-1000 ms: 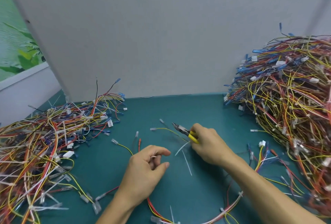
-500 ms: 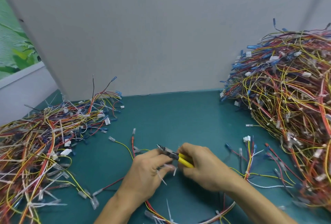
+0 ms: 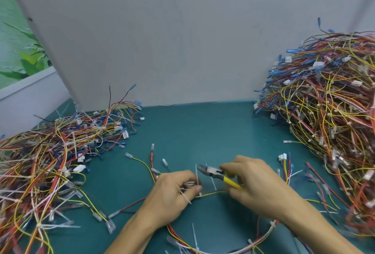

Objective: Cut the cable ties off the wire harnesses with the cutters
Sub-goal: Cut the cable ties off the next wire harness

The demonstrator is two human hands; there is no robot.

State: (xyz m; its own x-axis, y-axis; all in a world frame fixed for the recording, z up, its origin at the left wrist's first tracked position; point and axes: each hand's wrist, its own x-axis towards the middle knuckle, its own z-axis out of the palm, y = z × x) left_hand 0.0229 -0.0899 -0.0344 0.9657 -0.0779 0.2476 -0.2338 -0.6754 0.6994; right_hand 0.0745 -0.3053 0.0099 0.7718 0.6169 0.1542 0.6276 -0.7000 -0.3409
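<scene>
1. Your left hand [image 3: 174, 192]: low and centre over the table. The fingers are curled, and thumb and fingertips pinch a harness [image 3: 211, 193] where white tie tails stick out between your fingers.
2. Harness: thin yellow, red and white wires. One yellow strand runs rightward from your left-hand pinch and passes under your right hand. The rest loops across the table toward the bottom edge of the view.
3. Cable tie [image 3: 196, 174]: white, standing nearly upright just above your left thumb, just beside the cutter tips. Whether they touch cannot be told.
4. Your right hand [image 3: 257, 188]: just right of the left, fingers wrapped round the yellow handles of the cutters [image 3: 213, 171].
5. Cutters: dark head, pointing left at the upright tie. The blades are too small to tell whether they are parted or closed.
6. Left heap [image 3: 50, 162]: a low spread of mixed-colour wires and white ties, at your left on the table.
7. Right heap [image 3: 328, 111]: a taller mound of harnesses, at your right, reaching up against the board.
8. Table [image 3: 203, 131]: teal top. A loose tie [image 3: 194, 233] lies below your hands, and a white plug [image 3: 282, 156] lies right of your right hand.
9. Board [image 3: 182, 40]: plain grey, upright behind the table.
</scene>
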